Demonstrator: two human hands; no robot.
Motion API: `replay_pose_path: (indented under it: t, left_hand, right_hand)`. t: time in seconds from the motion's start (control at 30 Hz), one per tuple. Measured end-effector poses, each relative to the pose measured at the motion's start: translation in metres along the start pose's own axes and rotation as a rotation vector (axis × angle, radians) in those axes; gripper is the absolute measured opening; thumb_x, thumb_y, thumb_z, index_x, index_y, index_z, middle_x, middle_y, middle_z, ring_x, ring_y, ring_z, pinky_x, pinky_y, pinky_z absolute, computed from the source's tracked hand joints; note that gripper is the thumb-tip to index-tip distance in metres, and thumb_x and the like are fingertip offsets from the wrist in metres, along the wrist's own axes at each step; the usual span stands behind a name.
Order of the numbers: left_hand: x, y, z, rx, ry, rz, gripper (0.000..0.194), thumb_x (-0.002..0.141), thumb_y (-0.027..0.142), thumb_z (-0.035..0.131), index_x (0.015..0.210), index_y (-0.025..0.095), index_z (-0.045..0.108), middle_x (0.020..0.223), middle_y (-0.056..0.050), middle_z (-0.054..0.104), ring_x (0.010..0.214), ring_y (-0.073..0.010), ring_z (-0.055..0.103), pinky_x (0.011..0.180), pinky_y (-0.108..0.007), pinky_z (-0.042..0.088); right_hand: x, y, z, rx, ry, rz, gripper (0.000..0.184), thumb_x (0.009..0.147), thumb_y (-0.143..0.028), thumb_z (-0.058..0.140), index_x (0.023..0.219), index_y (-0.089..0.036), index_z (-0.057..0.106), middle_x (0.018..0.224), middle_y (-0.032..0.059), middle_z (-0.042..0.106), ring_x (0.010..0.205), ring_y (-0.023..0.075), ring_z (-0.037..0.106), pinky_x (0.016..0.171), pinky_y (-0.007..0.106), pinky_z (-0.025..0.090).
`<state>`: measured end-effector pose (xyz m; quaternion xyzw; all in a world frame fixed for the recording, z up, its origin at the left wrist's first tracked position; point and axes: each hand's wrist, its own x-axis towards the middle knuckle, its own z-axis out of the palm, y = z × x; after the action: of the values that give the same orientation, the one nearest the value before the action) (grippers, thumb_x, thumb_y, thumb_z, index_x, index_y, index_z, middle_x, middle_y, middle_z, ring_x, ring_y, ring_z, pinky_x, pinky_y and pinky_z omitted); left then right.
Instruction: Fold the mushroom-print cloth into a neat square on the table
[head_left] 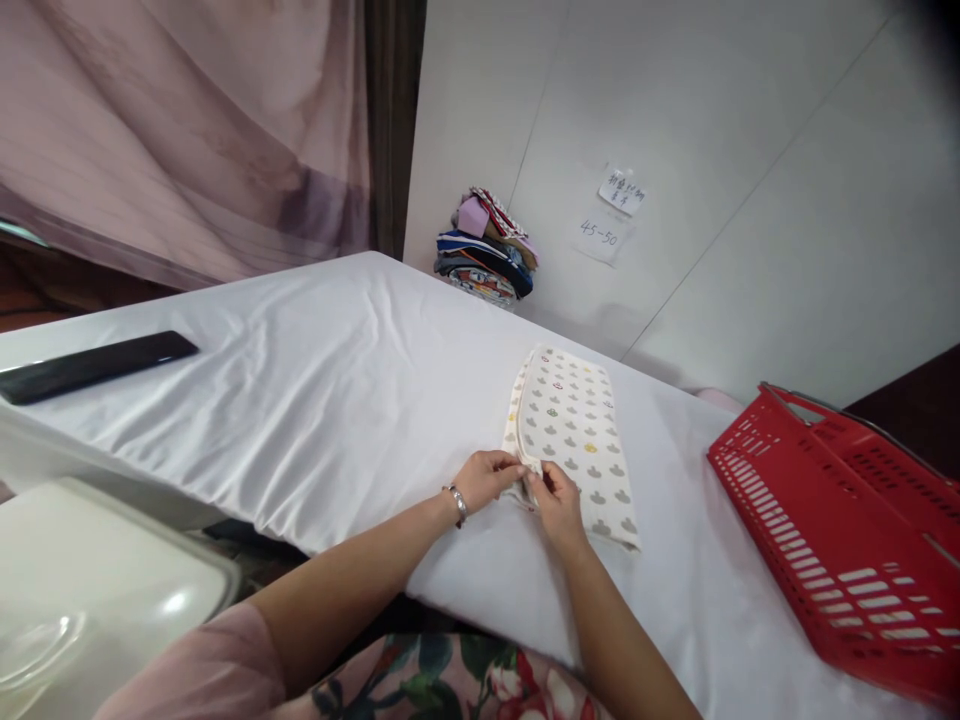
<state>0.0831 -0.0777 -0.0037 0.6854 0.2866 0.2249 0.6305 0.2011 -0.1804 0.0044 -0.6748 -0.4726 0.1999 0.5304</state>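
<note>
A folded white cloth item (574, 440) lies on the white-covered table (315, 400), printed with small grey shapes and a few yellow and red ones. Folded over on itself, it does not show whether it is a garment or a plain cloth. At its near left corner, my left hand (487, 480), with a silver bracelet on the wrist, pinches the edge. Right beside it, my right hand (559, 505) grips the same corner between thumb and fingers. The fingertips of both hands nearly touch, and they partly cover the gathered fabric.
A red plastic basket (840, 540) stands at the right. Beyond the table's far edge, a stack of folded clothes (487, 250) sits against the wall. A long black object (97, 365) lies on the left end. Paper notes (600, 235) are on the wall; a pale lidded box (105, 590) is lower left.
</note>
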Motion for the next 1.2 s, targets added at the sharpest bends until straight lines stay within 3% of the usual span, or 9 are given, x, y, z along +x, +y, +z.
replay_pose_path:
  t: [0.13, 0.33, 0.5, 0.63, 0.83, 1.07, 1.2]
  left_hand:
    - [0.001, 0.000, 0.002, -0.036, 0.002, -0.025, 0.036, 0.067, 0.045, 0.063, 0.082, 0.013, 0.066, 0.060, 0.001, 0.058, 0.045, -0.0071, 0.043, 0.044, -0.020, 0.036]
    - [0.001, 0.002, 0.004, -0.027, 0.026, -0.069, 0.029, 0.066, 0.039, 0.063, 0.078, 0.013, 0.064, 0.060, 0.002, 0.057, 0.046, -0.0074, 0.044, 0.043, -0.020, 0.036]
    - [0.004, 0.000, 0.005, 0.019, 0.064, -0.118, 0.010, 0.066, 0.023, 0.054, 0.066, 0.015, 0.059, 0.053, 0.004, 0.055, 0.042, -0.0071, 0.042, 0.041, -0.020, 0.032]
    - [0.005, -0.001, 0.004, -0.044, 0.086, -0.141, 0.005, 0.064, 0.019, 0.050, 0.060, 0.016, 0.052, 0.050, 0.004, 0.054, 0.039, -0.0066, 0.039, 0.040, -0.020, 0.030]
    - [0.003, -0.003, 0.001, -0.104, 0.057, -0.073, 0.005, 0.061, 0.022, 0.050, 0.060, 0.017, 0.049, 0.048, 0.005, 0.049, 0.041, -0.0061, 0.038, 0.041, -0.019, 0.030]
    - [0.000, -0.001, 0.000, -0.049, 0.001, -0.039, 0.017, 0.065, 0.033, 0.052, 0.061, 0.017, 0.048, 0.051, 0.005, 0.048, 0.045, -0.0073, 0.040, 0.044, -0.020, 0.031]
    - [0.000, 0.002, 0.000, 0.117, 0.044, -0.014, 0.028, 0.069, 0.043, 0.055, 0.059, 0.017, 0.047, 0.051, 0.005, 0.046, 0.049, -0.0088, 0.042, 0.048, -0.021, 0.032]
  right_hand:
    - [0.001, 0.004, -0.002, 0.007, -0.039, -0.007, 0.022, 0.081, -0.036, 0.051, 0.087, -0.017, 0.061, 0.074, -0.0004, 0.058, 0.068, 0.0129, 0.050, 0.062, 0.022, 0.039]
    - [0.002, 0.009, 0.000, -0.090, -0.020, -0.060, 0.024, 0.084, -0.036, 0.048, 0.073, -0.017, 0.057, 0.063, -0.0032, 0.050, 0.059, 0.0105, 0.043, 0.054, 0.021, 0.034]
    - [0.001, 0.006, -0.002, -0.232, 0.047, -0.226, 0.022, 0.087, -0.031, 0.044, 0.071, -0.018, 0.053, 0.065, -0.0024, 0.048, 0.061, 0.0111, 0.044, 0.058, 0.023, 0.036]
    - [-0.001, 0.002, -0.009, -0.410, 0.150, -0.373, 0.018, 0.089, -0.026, 0.041, 0.081, -0.019, 0.055, 0.070, 0.0001, 0.050, 0.066, 0.0130, 0.047, 0.064, 0.024, 0.037]
    - [-0.003, 0.004, -0.002, -0.607, -0.066, -0.418, 0.017, 0.086, -0.019, 0.040, 0.080, -0.020, 0.056, 0.071, 0.0019, 0.052, 0.070, 0.0148, 0.049, 0.064, 0.025, 0.037]
    - [-0.004, 0.005, 0.001, -0.612, -0.101, -0.399, 0.017, 0.085, -0.018, 0.038, 0.082, -0.020, 0.055, 0.073, 0.0028, 0.052, 0.069, 0.0154, 0.048, 0.064, 0.026, 0.036]
    - [-0.006, 0.003, 0.004, -0.618, -0.105, -0.408, 0.015, 0.084, -0.019, 0.040, 0.077, -0.020, 0.053, 0.072, 0.0029, 0.052, 0.068, 0.0153, 0.047, 0.063, 0.026, 0.036]
